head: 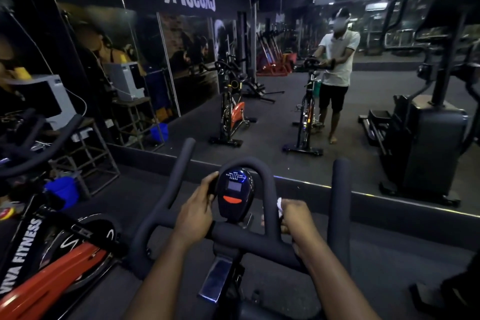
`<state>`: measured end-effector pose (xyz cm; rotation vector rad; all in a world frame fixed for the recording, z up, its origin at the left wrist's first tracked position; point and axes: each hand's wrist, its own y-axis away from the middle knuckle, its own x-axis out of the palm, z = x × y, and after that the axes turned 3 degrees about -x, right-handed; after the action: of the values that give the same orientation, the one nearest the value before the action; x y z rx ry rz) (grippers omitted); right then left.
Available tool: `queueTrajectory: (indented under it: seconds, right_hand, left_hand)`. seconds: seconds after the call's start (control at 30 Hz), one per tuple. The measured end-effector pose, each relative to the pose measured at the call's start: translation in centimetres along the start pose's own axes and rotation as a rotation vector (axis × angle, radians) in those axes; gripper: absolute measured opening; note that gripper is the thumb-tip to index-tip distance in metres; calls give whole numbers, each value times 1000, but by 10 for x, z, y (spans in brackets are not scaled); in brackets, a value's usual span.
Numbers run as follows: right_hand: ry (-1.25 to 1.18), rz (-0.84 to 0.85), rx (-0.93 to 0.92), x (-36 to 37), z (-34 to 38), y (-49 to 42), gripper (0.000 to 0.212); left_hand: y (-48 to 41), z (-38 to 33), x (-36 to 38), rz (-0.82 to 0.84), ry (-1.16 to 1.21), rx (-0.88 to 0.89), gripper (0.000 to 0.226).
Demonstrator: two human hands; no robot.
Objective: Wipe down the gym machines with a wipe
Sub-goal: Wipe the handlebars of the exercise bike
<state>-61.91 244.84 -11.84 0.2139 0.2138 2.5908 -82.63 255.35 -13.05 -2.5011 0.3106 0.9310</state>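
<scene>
Handlebar [259, 243] of spin bike, console [235, 196] set inside its centre loop. L hand [196, 215] just left of console, grip curled round loop's left leg. R hand [298, 221] right of console, grip holding white wipe [279, 204] against loop's right leg. Wall mirror [259, 125] beyond console. 2nd bike [52, 275], red frame, low left of console.

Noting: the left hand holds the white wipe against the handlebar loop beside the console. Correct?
No. The head view shows the right hand holding the white wipe against the handlebar loop beside the console; the left hand has none.
</scene>
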Motion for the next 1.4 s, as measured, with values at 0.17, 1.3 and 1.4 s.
queueTrajectory:
  seconds: [0.17,1.3,1.4]
  right_hand:
    - [11,-58,38,8,11,-13,26]
    - [398,-66,-515,50,74,-92,15]
    - [449,-5,-368,45,46,-84,37]
  left_hand:
    - [1,-1,0,2,8,0,67]
    - [-90,-56,-42,-410,180,46,22]
    - [-94,-51,-33,-127,81,68,23]
